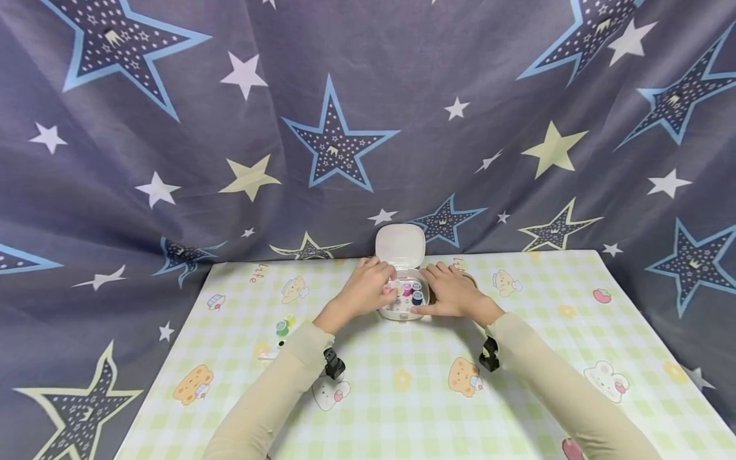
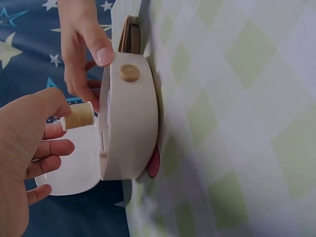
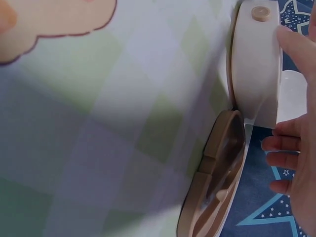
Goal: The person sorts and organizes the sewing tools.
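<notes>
My left hand pinches a spool of tan thread between thumb and index finger, just over the open white sewing box. Its other fingers are loosely bent. The right hand holds the box's right side, with the thumb on the front rim and fingertips near the back corner. Inside the box sit a pink spool, a dark blue spool and other small items. The white lid stands raised at the back. A round tan button marks the box front.
A brown tray with compartments lies right of the box, mostly under the right hand in the head view. On the left are a green spool, a yellow spool and a small black item. A star-print curtain hangs behind the table.
</notes>
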A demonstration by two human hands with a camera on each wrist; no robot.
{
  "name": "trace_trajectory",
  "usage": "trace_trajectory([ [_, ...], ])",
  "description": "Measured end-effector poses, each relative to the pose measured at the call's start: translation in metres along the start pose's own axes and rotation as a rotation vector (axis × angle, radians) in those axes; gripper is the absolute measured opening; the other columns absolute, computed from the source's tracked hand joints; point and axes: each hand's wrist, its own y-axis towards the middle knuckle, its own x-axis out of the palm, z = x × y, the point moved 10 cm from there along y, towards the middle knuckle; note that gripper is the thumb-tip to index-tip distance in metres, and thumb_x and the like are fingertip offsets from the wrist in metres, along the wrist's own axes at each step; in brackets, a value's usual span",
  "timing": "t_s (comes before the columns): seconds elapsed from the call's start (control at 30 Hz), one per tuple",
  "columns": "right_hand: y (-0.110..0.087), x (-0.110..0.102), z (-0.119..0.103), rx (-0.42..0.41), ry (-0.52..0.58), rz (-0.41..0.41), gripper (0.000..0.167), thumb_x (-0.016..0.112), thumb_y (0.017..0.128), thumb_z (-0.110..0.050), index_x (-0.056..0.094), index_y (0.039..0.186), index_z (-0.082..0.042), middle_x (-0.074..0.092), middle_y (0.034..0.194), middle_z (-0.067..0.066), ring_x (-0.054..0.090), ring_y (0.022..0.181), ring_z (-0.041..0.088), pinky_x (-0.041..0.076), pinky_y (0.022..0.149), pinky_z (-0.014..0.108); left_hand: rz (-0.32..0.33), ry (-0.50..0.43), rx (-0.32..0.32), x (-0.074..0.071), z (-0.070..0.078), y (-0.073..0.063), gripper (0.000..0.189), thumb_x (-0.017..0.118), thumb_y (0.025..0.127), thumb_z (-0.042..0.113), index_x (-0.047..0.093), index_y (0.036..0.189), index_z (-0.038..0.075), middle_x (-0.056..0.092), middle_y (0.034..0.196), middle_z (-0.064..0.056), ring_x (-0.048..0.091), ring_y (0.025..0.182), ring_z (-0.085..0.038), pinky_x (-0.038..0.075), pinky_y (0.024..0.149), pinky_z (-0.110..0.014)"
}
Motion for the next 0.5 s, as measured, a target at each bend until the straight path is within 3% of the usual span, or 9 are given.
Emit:
trace_trajectory([
  [0.23,-0.0001,0.0018,-0.0004,-0.005,-0.017,-0.007,0.103,0.055,0.08,-0.084,0.046,0.15,-0.008,0.053,0.144,0.016,0.05,0.133,0.033,0.039,0.111,0.059,-0.026,0.021,0.013,0.0044,0.0038,0.003,0.023,0.071,0.088,0.03,0.067,0.101,0.012,0.071,0.097,-0.001,0.057,0.094,-0.022,0.043,0.099,-0.044],
  [0.5,0.0,0.0012,0.0004,-0.001,-0.014,-0.01,0.103,0.056,0.081,-0.083,0.047,0.151,-0.008,0.053,0.143,0.016,0.05,0.132,0.034,0.041,0.109,0.059,-0.062,0.024,0.034,0.0096,0.0069,0.0057,0.02,0.071,0.087,0.028,0.068,0.1,0.013,0.069,0.092,0.001,0.055,0.09,-0.02,0.043,0.093,-0.041],
])
